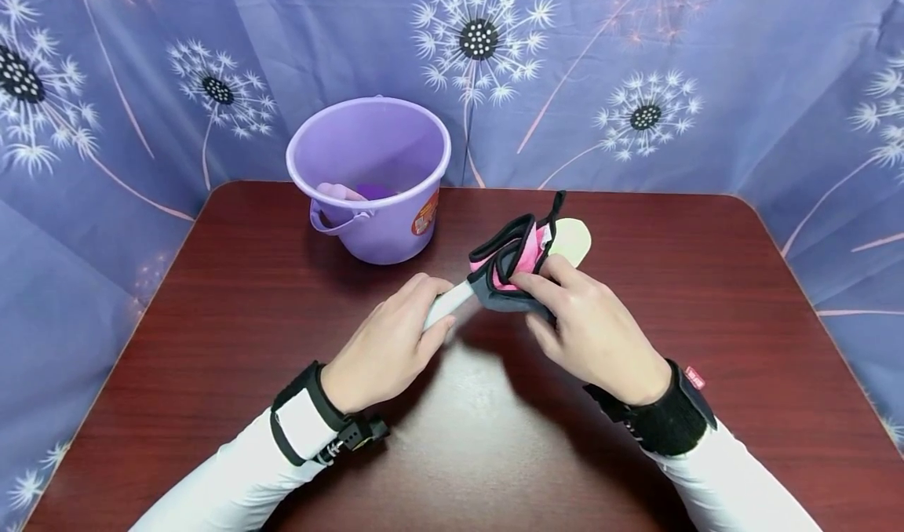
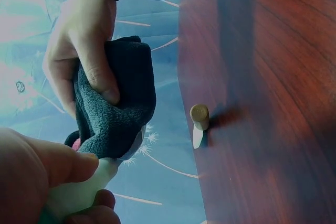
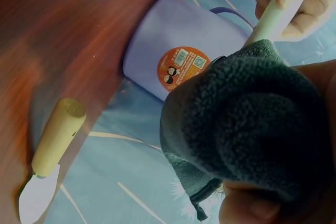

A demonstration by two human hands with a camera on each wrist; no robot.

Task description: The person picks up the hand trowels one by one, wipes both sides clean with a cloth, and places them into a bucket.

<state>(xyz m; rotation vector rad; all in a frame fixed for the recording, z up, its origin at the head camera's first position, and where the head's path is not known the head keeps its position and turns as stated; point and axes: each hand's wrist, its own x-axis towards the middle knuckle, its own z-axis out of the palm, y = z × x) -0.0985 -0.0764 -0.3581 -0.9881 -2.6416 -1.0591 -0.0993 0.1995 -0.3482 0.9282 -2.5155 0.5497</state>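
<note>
My left hand [image 1: 388, 344] grips a tool by its pale handle [image 1: 446, 303], thumb along the near side. A grey and pink cloth [image 1: 519, 269] with black edging and a hanging loop is bunched around the tool's far end, hiding it. My right hand [image 1: 600, 332] holds this cloth between thumb and fingers, pressing it round the tool. In the right wrist view the cloth's dark fleecy side [image 3: 231, 114] fills much of the frame. Both hands are raised over the table, in front of the bucket.
A purple bucket [image 1: 381, 238] stands at the back left, with pink and purple things [image 1: 342, 192] inside. A trowel with a wooden handle [image 3: 60, 132] and pale blade lies on the dark red table [image 1: 233, 296]. Beyond my right hand a pale yellow-green rounded shape [image 1: 572, 240] shows. Flowered blue fabric [image 1: 339, 30] hangs behind.
</note>
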